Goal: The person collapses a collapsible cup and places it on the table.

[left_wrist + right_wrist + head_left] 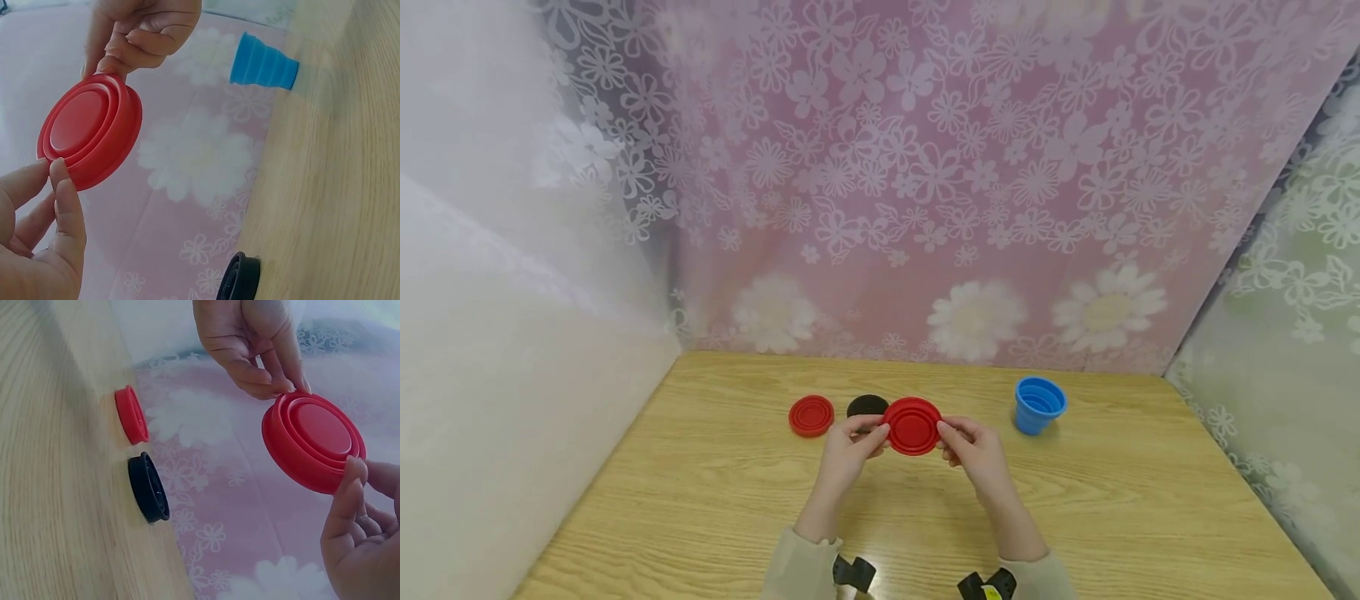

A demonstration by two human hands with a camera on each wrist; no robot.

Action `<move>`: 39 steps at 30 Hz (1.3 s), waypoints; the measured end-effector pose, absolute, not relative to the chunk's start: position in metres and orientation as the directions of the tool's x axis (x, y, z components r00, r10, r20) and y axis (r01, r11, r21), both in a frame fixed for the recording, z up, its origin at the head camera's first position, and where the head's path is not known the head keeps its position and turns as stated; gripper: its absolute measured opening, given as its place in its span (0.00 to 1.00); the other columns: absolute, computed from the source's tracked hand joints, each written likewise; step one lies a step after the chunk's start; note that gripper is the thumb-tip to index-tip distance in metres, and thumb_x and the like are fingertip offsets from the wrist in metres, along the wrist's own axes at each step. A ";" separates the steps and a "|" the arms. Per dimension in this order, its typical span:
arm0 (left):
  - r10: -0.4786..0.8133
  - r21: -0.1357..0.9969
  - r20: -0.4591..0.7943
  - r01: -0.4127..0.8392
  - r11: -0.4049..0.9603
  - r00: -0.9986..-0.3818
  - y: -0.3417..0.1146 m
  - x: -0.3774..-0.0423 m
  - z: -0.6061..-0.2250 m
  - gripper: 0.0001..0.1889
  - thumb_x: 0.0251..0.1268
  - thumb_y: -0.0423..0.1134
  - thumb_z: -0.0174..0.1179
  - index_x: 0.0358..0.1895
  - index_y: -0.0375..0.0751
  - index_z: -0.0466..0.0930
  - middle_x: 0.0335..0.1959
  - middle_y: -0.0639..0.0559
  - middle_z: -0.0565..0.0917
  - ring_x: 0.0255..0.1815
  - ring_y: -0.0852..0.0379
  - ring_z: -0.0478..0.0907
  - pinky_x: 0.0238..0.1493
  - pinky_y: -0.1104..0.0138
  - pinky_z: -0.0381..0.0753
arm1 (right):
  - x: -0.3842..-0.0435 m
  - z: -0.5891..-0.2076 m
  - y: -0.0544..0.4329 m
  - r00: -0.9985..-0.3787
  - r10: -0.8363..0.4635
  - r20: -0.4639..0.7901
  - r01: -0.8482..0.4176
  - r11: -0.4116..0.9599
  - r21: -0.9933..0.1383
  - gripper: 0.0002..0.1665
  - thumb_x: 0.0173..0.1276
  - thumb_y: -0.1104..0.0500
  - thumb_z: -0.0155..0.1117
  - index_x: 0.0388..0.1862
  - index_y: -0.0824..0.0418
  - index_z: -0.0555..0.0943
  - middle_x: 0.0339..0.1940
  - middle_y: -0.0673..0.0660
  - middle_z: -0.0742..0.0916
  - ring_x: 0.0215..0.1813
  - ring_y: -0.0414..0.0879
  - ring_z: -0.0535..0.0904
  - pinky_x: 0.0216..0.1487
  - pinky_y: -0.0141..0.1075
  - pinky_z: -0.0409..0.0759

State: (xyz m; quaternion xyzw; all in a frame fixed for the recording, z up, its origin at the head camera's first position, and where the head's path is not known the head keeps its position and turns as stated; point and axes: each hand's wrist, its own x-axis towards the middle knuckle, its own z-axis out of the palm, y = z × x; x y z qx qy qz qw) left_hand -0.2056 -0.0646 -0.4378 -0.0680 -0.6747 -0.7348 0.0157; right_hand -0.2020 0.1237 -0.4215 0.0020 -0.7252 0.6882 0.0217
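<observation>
A red collapsible cup (912, 426), folded flat into a ringed disc, is held up above the table between both hands. My left hand (848, 451) pinches its left rim between thumb and fingers. On the opposite rim, my right hand (976, 454) pinches it the same way. Both wrist views show the flat cup (87, 131) tilted, its stepped rings and flat round base visible. Behind the left hand lies a black collapsed cup (149, 487), partly hidden in the head view. Left of that, a second red collapsed cup (811, 416) lies flat on the table.
A blue collapsible cup (1039, 406) stands expanded at the back right of the wooden table (700, 483). Flower-patterned pink sheeting (865, 183) rises behind the table. Pale sheeting closes off the left side (512, 333) and the right side.
</observation>
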 end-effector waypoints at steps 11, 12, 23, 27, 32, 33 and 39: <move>0.087 0.986 0.168 0.169 0.005 -0.982 -0.064 -0.191 -0.417 0.13 0.56 0.27 0.57 0.44 0.23 0.75 0.30 0.40 0.78 0.34 0.40 0.78 0.34 0.65 0.79 | -0.201 -0.422 0.133 -0.975 -0.099 -0.198 0.213 -0.186 -0.959 0.18 0.66 0.56 0.53 0.44 0.72 0.74 0.23 0.58 0.83 0.25 0.44 0.81 0.31 0.32 0.79; 0.087 0.984 0.175 0.178 0.020 -0.981 -0.064 -0.190 -0.416 0.13 0.55 0.27 0.57 0.44 0.23 0.75 0.30 0.39 0.77 0.34 0.40 0.78 0.34 0.65 0.79 | -0.201 -0.422 0.133 -0.971 -0.102 -0.218 0.234 -0.195 -0.952 0.18 0.66 0.57 0.53 0.45 0.72 0.73 0.24 0.59 0.83 0.26 0.45 0.81 0.32 0.34 0.79; 0.132 0.948 0.265 0.283 0.147 -0.955 -0.066 -0.187 -0.417 0.12 0.53 0.29 0.61 0.41 0.25 0.78 0.35 0.37 0.76 0.32 0.49 0.76 0.32 0.72 0.77 | -0.201 -0.442 0.131 -0.942 -0.093 -0.322 0.334 -0.219 -0.917 0.24 0.63 0.56 0.56 0.50 0.75 0.69 0.25 0.60 0.83 0.27 0.46 0.81 0.33 0.35 0.79; 0.161 0.950 0.262 0.283 0.133 -0.952 -0.067 -0.189 -0.418 0.12 0.53 0.29 0.60 0.41 0.26 0.79 0.37 0.38 0.76 0.32 0.50 0.76 0.33 0.71 0.77 | -0.201 -0.444 0.132 -0.946 -0.107 -0.307 0.324 -0.227 -0.918 0.23 0.63 0.59 0.57 0.50 0.75 0.71 0.27 0.60 0.83 0.28 0.46 0.81 0.36 0.36 0.79; 0.170 0.960 0.239 0.259 0.108 -0.956 -0.067 -0.191 -0.417 0.11 0.55 0.29 0.59 0.41 0.25 0.78 0.38 0.39 0.76 0.33 0.45 0.78 0.33 0.68 0.79 | -0.202 -0.440 0.133 -0.954 -0.089 -0.285 0.298 -0.255 -0.920 0.19 0.63 0.62 0.57 0.49 0.73 0.73 0.30 0.59 0.83 0.29 0.46 0.81 0.34 0.35 0.79; 0.169 0.962 0.235 0.253 0.099 -0.957 -0.067 -0.192 -0.417 0.11 0.56 0.29 0.58 0.41 0.25 0.78 0.38 0.38 0.77 0.34 0.43 0.78 0.34 0.67 0.79 | -0.202 -0.439 0.133 -0.956 -0.080 -0.283 0.294 -0.259 -0.920 0.18 0.63 0.62 0.57 0.48 0.73 0.74 0.30 0.59 0.83 0.29 0.46 0.81 0.33 0.34 0.79; 0.145 0.977 0.200 0.209 0.049 -0.969 -0.063 -0.196 -0.417 0.09 0.58 0.28 0.55 0.39 0.24 0.78 0.36 0.36 0.79 0.36 0.37 0.77 0.35 0.64 0.79 | -0.206 -0.439 0.134 -0.974 -0.017 -0.225 0.223 -0.233 -0.946 0.16 0.60 0.67 0.58 0.47 0.73 0.75 0.28 0.59 0.84 0.27 0.46 0.81 0.30 0.34 0.79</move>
